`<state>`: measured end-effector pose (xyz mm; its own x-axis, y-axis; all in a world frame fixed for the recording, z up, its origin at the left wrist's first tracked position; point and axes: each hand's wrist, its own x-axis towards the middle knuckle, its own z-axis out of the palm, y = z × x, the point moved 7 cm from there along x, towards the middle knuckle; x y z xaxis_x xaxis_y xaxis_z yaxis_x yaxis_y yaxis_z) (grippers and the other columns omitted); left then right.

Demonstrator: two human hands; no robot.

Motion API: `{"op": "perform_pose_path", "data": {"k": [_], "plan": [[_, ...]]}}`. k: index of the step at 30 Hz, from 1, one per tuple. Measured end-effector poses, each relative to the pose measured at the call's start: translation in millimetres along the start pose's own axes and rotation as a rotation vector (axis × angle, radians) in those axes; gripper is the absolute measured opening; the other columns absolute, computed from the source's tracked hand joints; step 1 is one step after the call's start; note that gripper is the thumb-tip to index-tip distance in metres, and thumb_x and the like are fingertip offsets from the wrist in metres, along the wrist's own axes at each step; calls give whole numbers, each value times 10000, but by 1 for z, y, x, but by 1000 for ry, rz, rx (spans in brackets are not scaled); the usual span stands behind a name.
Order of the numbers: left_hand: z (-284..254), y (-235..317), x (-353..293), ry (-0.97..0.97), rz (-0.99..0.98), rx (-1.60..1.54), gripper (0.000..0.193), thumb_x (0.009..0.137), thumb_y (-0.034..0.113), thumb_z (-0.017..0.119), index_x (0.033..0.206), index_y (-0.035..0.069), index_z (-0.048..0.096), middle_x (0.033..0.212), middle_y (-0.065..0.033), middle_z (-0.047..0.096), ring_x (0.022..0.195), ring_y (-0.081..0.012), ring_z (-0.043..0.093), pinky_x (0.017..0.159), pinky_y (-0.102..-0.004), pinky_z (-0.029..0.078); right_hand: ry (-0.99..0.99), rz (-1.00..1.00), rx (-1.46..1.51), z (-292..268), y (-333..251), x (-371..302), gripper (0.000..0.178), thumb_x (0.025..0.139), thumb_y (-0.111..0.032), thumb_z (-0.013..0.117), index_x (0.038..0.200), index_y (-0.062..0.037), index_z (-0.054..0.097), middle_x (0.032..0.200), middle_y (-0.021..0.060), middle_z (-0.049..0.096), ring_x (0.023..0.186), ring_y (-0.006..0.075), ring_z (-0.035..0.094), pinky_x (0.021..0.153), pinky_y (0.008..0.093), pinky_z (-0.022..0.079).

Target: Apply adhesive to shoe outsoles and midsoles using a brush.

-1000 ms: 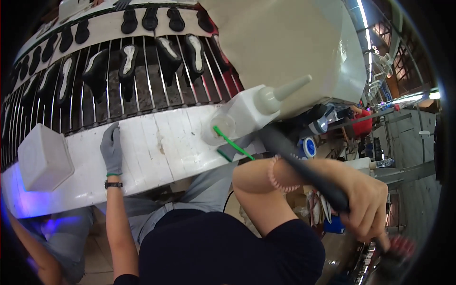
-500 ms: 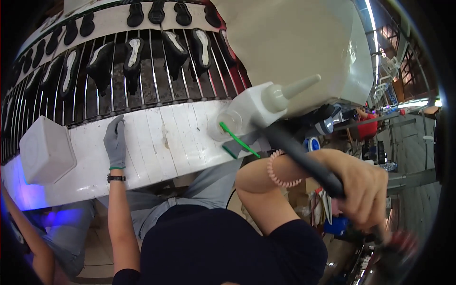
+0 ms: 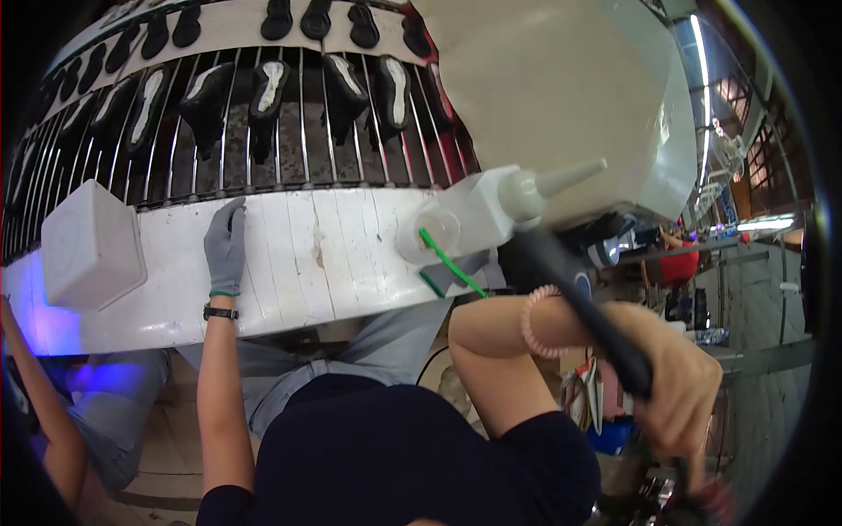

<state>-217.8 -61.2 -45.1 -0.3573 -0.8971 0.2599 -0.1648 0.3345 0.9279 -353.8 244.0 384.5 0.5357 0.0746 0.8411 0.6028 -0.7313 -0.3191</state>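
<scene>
At one ledge [image 3: 351, 294], two hands [image 3: 682, 390], one glove [image 3: 225, 250], one dark object [image 3: 601, 329]

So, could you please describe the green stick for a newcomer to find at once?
Find the white bench beside the metal rack. At its right end, by the white nozzled bottle, is a translucent cup. The green stick leans out, thin and bright beside pale neighbours.

The glove [image 3: 225, 256] is green-edged grey, the long object [image 3: 605, 333] black and the bottle [image 3: 480, 216] white.

Rods [image 3: 303, 118] shiny metal; bottle [image 3: 478, 213] smooth plastic; glove [image 3: 225, 252] matt cloth.
</scene>
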Motion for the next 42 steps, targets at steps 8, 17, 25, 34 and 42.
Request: {"op": "perform_pose_path", "data": {"k": [8, 17, 25, 34, 42], "plan": [[0, 2, -4, 0, 27, 18, 258, 956, 173, 543, 1141, 21, 639, 1081, -123, 670, 1012, -216, 634, 898, -305, 472, 92, -8, -49, 14, -1, 16, 214, 930, -121, 518, 719, -101, 548, 691, -39, 489, 554, 38, 426, 464, 192, 221], [-1, 0, 2, 8, -13, 2, 256, 957, 179, 538, 1132, 25, 644, 1071, -118, 673, 995, -235, 639, 886, -306, 478, 86, -119, 123, 4, -16, 9, 138, 865, -41, 507, 750, -75, 575, 702, -41, 501, 554, 27, 431, 486, 191, 250], [-9, -6, -8, 32, -19, 27, 249, 955, 177, 542, 1126, 31, 648, 1069, -119, 674, 994, -233, 641, 879, -312, 482, -407, 408, -25, 36, -2, 15, 105, 807, -42, 466, 727, -109, 472, 742, -47, 433, 599, 31, 409, 513, 198, 248], [8, 6, 6, 2, 27, 19, 251, 955, 183, 538, 1125, 35, 648, 1073, -117, 669, 996, -246, 640, 875, -319, 483, -184, 116, -557, 48, -33, 60, 170, 834, -148, 589, 706, -56, 523, 623, 17, 487, 542, 170, 529, 509, 291, 454], [5, -4, 0, 14, 7, 35, 260, 953, 195, 538, 1130, 40, 648, 1072, -121, 674, 986, -244, 646, 858, -314, 491, -336, 51, -331, 116, -104, 96, 173, 869, -63, 582, 710, -13, 537, 658, 15, 551, 541, 128, 537, 521, 254, 500]]}}
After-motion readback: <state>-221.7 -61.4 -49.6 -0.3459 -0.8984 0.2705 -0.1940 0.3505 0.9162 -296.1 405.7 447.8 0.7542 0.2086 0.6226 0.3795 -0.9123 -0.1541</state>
